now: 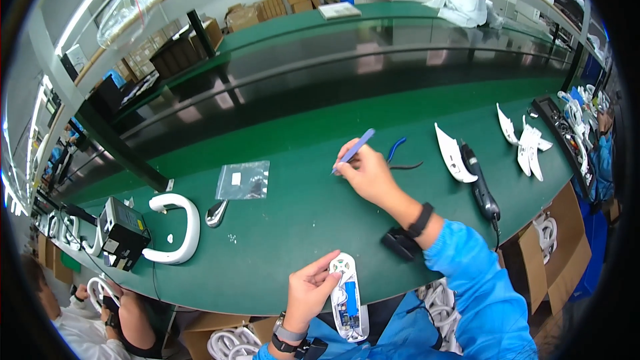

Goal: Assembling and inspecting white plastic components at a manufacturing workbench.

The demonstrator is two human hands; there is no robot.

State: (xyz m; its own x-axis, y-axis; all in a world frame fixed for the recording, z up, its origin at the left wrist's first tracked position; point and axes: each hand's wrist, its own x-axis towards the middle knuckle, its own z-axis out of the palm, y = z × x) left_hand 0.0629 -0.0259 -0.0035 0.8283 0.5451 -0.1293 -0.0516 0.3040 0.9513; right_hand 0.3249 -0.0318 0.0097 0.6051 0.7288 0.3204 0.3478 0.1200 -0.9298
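Green worktop; brown cardboard boxes beyond far edge. At near edge left hand grips open white oblong casing; right hand pinches slim purple tool.

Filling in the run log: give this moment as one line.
left hand: open white device, electronics exposed | right hand: tweezers, above green table | near right hand: blue-handled tool

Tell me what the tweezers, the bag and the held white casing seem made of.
Tweezers: perhaps coated metal, matte; slim, evenly purple body.
Bag: glossy plastic film; see-through with bright glints.
White casing: likely hard plastic, satin; smooth moulded curves.
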